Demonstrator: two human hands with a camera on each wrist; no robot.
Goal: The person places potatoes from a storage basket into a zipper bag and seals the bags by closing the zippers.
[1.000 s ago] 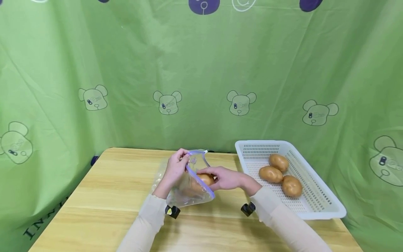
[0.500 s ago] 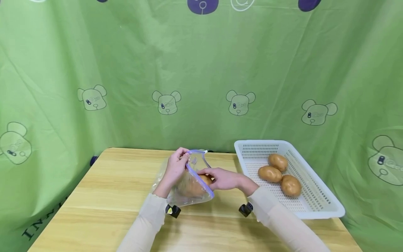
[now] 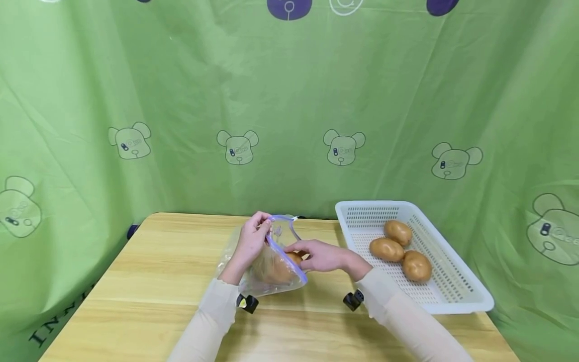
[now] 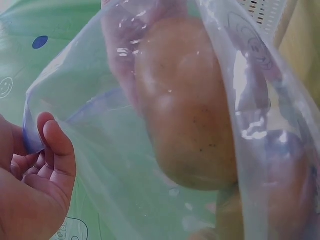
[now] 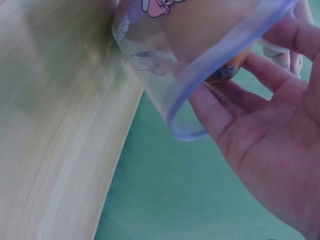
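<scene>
Two hands and a see-through plastic zip bag (image 3: 271, 261) on the wooden table (image 3: 149, 281)

The left hand (image 3: 250, 244) pinched the bag's purple rim. The right hand's (image 3: 322, 255) fingers curled loosely around a brown potato (image 3: 295, 257) at the bag's mouth. Three more potatoes (image 3: 400, 249) lay in the white plastic basket (image 3: 457, 286) nearby.

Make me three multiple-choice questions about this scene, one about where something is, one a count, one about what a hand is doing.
1. Where is the basket? A left of the bag B right of the bag C under the table
2. How many potatoes lie in the basket? A one B three C five
3. What does the left hand do? A pinches the bag rim B rests flat on the table C holds a potato

Answers: 1 B, it sits on the table's right side. 2 B, three show there. 3 A, its fingers pinch the purple rim.
</scene>
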